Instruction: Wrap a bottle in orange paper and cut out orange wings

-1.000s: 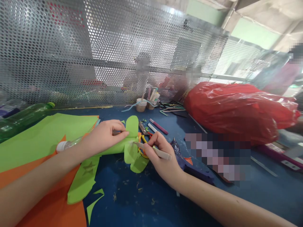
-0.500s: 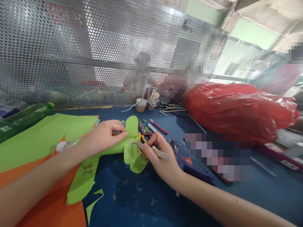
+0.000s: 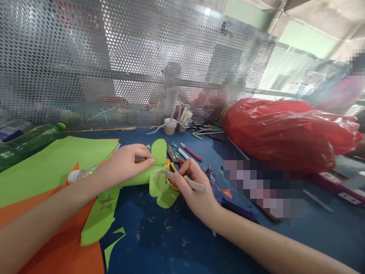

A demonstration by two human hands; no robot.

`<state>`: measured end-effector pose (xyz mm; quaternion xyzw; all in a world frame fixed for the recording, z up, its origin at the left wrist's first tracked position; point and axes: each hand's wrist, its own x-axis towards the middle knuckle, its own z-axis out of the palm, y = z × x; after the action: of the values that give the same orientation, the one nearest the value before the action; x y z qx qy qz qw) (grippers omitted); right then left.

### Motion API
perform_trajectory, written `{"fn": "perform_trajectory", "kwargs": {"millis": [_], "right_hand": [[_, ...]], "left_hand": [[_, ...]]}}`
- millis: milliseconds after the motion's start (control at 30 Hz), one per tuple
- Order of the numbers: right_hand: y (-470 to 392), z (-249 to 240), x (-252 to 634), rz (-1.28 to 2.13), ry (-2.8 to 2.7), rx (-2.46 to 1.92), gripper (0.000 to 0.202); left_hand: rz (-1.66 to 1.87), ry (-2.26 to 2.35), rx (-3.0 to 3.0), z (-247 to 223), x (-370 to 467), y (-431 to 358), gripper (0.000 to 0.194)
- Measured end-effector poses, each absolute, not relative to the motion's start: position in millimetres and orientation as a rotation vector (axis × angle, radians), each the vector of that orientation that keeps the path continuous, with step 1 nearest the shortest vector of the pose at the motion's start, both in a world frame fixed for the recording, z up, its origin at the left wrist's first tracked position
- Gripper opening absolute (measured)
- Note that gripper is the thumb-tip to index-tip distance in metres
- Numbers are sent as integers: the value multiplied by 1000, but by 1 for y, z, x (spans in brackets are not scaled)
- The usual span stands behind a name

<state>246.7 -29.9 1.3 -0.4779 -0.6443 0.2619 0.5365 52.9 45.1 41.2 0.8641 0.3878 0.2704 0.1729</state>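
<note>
A green paper airplane [image 3: 157,182], with rounded tail flaps and a star drawn on its wing [image 3: 98,217], lies on the blue table. My left hand [image 3: 134,160] is closed on its body near the tail, thumb on top. Between the fingers of my right hand [image 3: 196,186] is a pale grey marker [image 3: 194,185]; its tip is at the lower tail flap, by a small grey smudge. Partly hidden behind the tail are scissors [image 3: 172,156] with yellow and red handles. A clear bottle with a white cap [image 3: 73,176] shows under my left forearm.
Green sheets [image 3: 57,167] and orange paper [image 3: 65,243] lie at left, near a green bottle [image 3: 31,140]. A dark blue glue gun [image 3: 234,205] sits beside my right wrist. Cups of markers [image 3: 184,122] stand by the perforated metal screen [image 3: 85,68]. A red bag [image 3: 279,133] fills the right.
The marker's tip has shifted slightly to the right, just off the smudge on the tail flap. My left hand keeps its hold on the airplane.
</note>
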Motion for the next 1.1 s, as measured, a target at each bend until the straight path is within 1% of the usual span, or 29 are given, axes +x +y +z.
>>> {"fn": "perform_trajectory", "kwargs": {"millis": [600, 800, 1100], "right_hand": [[-29, 1, 246, 663, -1518, -1115, 23], [-28, 2, 246, 649, -1538, -1111, 19], [-30, 2, 246, 655, -1528, -1132, 21]], "left_hand": [[757, 1122, 2456, 42, 53, 45, 29], [754, 1111, 2464, 40, 53, 46, 29], [763, 1105, 2452, 41, 52, 45, 29]]}}
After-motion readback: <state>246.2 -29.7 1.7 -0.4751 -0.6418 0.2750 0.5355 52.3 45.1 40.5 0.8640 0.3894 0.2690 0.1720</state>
